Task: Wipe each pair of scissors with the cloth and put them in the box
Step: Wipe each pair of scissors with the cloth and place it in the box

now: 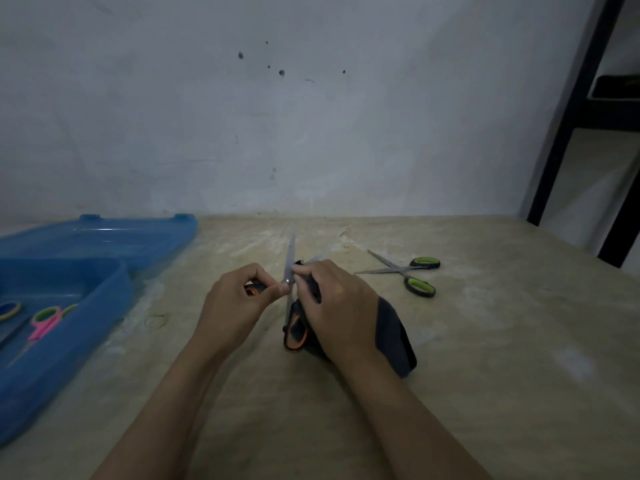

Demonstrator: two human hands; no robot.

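At the centre of the frame, the left hand (239,303) is curling its fingers around one handle of the orange-and-black scissors (290,292), a grip that is hiding most of that handle; only a sliver of orange is showing beside the thumb. The right hand (337,306) is pinching the dark cloth (394,337) against the scissors near the pivot, its grip closed on the fabric, and the cloth is trailing out under the wrist toward the lower right. One blade is pointing up toward the wall; the second blade is blurring out to the right of it and is hard to make out. The other handle is lying just below the hands, partly covered by cloth. The green-and-black scissors (405,271) are lying open on the table (485,375), right of centre, well apart from the hands. The blue box (62,358) is sitting at the left edge, cut off by the frame, lid open behind it. Inside, the pink scissors (43,325) are lying beside a blue-and-yellow handle (8,310) that is only partly showing.
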